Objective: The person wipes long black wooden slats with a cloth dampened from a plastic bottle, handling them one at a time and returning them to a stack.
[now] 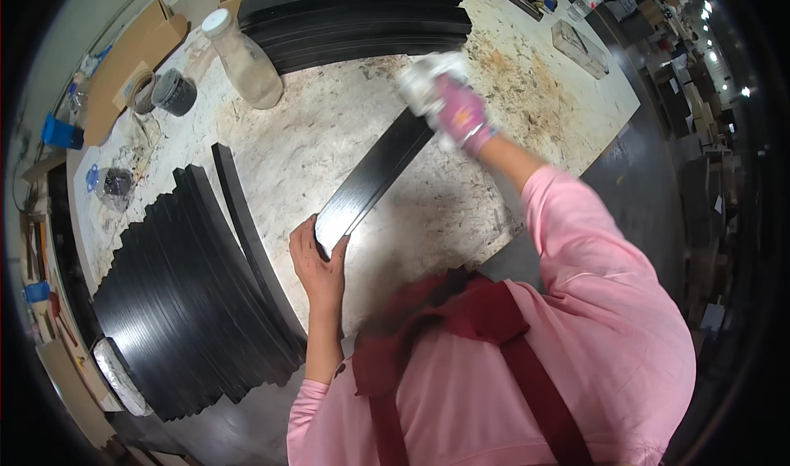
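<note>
A flat, glossy black board (pixel 374 174) lies slantwise across the middle of the stained white table. Its near end is gripped by my bare left hand (pixel 317 264), thumb on one edge and fingers on the other. At the far end my right hand (pixel 462 114), in a pink glove, presses a crumpled white cloth (pixel 428 79) against the board. That hand and the cloth are smeared by motion, and the cloth covers the board's far tip.
Many black strips (pixel 181 293) stand packed together at the left, with one strip (pixel 239 211) slightly apart. Stacked black boards (pixel 354 21) lie at the back. A bottle with a white lid (pixel 247 62), a dark cup (pixel 174 93) and a rectangular block (pixel 579 48) stand on the table (pixel 527 137).
</note>
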{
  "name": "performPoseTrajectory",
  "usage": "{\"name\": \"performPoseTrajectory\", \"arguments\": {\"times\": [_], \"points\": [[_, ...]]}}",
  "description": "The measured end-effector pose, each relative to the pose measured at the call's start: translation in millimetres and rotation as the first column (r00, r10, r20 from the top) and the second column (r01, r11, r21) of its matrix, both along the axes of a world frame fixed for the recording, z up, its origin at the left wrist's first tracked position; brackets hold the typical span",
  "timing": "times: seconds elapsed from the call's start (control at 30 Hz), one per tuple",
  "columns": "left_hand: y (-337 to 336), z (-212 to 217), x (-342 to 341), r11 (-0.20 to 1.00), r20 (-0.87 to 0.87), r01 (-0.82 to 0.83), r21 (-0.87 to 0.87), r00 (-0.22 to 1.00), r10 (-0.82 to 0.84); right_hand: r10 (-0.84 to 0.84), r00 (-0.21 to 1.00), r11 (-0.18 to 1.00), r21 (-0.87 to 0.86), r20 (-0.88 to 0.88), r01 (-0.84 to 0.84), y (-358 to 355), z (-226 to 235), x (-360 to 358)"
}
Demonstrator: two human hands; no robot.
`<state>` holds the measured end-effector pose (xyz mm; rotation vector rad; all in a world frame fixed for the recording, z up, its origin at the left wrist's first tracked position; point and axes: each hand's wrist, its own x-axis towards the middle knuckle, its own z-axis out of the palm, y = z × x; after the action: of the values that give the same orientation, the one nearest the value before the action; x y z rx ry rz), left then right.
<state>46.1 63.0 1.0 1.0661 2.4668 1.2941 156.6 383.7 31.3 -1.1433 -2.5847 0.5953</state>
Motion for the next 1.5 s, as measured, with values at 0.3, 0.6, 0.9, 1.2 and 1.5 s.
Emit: {"name": "performPoseTrajectory", "arguments": {"times": [0.3, 0.6, 0.9, 1.2, 1.5], "points": [[1.2, 2.5, 0.8, 1.000, -0.001, -0.009, -0.010, 1.000, 0.009, 0.564, 0.785, 0.802, 0.058, 0.256, -0.594, -93.1, 10.5, -32.5], [3.4, 22.7, 0.7, 0.997, -0.066, -0.001, -0.077, 0.998, -0.004, -0.118, 0.992, 0.983, 0.146, 0.053, 0.109, 139.2, 2.0, 81.9], [118.0, 43.1, -189.9, 0.948, -0.001, -0.205, 0.244, 0.977, 0.212, -0.558, 0.546, 0.227, -0.748, -0.625, -0.624, 43.6, -20.1, 100.7], [174.6, 42.8, -182.4, 0.964, -0.122, -0.164, 0.211, 0.974, 0.192, -0.608, 0.464, 0.332, -0.737, -0.645, -0.589, -13.9, -57.7, 123.8], [86.3, 118.4, -93.3, 0.863, -0.599, 0.320, -0.391, 0.623, -0.503, -0.240, 0.706, 0.597, -0.674, -0.667, -0.434, -30.5, -50.4, 82.8]]}}
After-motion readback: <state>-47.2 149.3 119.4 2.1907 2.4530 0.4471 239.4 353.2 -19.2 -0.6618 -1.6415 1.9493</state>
